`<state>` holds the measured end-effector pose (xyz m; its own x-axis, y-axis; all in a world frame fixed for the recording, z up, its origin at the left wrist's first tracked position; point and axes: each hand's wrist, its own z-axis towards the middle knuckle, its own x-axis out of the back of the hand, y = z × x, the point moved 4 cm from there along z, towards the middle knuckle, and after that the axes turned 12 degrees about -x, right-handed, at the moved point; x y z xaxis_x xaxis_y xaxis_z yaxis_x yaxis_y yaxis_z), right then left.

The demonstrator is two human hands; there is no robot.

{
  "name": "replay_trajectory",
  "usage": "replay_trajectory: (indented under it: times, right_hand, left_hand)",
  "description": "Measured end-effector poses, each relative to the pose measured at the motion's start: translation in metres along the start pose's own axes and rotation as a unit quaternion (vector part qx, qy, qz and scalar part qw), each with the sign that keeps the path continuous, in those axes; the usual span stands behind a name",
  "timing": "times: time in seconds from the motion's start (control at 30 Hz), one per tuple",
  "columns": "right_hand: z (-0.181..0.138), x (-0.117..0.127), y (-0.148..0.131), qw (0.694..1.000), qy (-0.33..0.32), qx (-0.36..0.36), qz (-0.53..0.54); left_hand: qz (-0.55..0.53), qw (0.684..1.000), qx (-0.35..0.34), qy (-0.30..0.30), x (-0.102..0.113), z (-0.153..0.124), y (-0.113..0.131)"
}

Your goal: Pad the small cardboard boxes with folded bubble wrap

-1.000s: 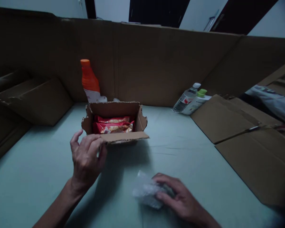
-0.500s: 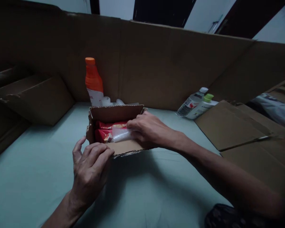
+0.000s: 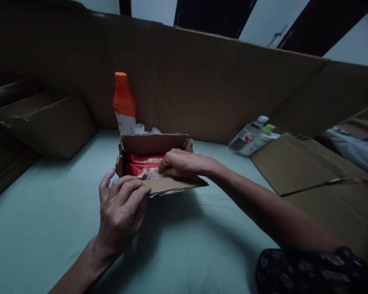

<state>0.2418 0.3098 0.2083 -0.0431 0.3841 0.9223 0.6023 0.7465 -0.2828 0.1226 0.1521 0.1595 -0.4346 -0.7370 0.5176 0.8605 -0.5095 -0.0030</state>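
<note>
A small open cardboard box [image 3: 155,143] stands in the middle with its flaps up. Inside lie red printed packets [image 3: 143,164], and a translucent plastic piece [image 3: 155,176] shows low in the box against them. My left hand [image 3: 122,208] pinches the near flap [image 3: 171,185] by its left end, thumb raised beside the box's left corner. Over the box's right half, my right hand [image 3: 179,163] reaches in with its fingers curled down on the plastic piece. The fingertips and most of the plastic are hidden behind the hand and the flap.
Behind the box stands an orange-capped bottle [image 3: 124,104] with small white rolls [image 3: 138,128] beside it. A clear bottle [image 3: 248,134] and a green-capped bottle [image 3: 259,143] lean at the right. Cardboard boxes [image 3: 57,126] flank the left; more cardboard [image 3: 297,163] lies right. A tall cardboard wall [image 3: 208,85] closes the back.
My right hand has pushed the translucent plastic lower into the box, so less of it shows. The near flap's right end now sticks out. My left hand keeps its hold.
</note>
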Motion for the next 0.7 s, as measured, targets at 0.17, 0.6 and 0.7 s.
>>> replay_trajectory:
  times: [0.17,0.6,0.7]
  right_hand:
    - [-0.086,0.013,0.037,0.916,0.361,-0.048,0.169]
    - [-0.054,-0.113,0.083,0.838,0.327,-0.242,0.364]
    - [-0.094,-0.093,0.091,0.8,0.371,-0.264,0.39]
  left_hand:
    - [-0.013,0.991,0.1,0.083,0.018,-0.023,-0.014]
    - [-0.345,0.818,0.458,0.038,-0.053,-0.054,-0.051]
    - [-0.39,0.82,0.416,0.044,-0.069,-0.021,-0.03]
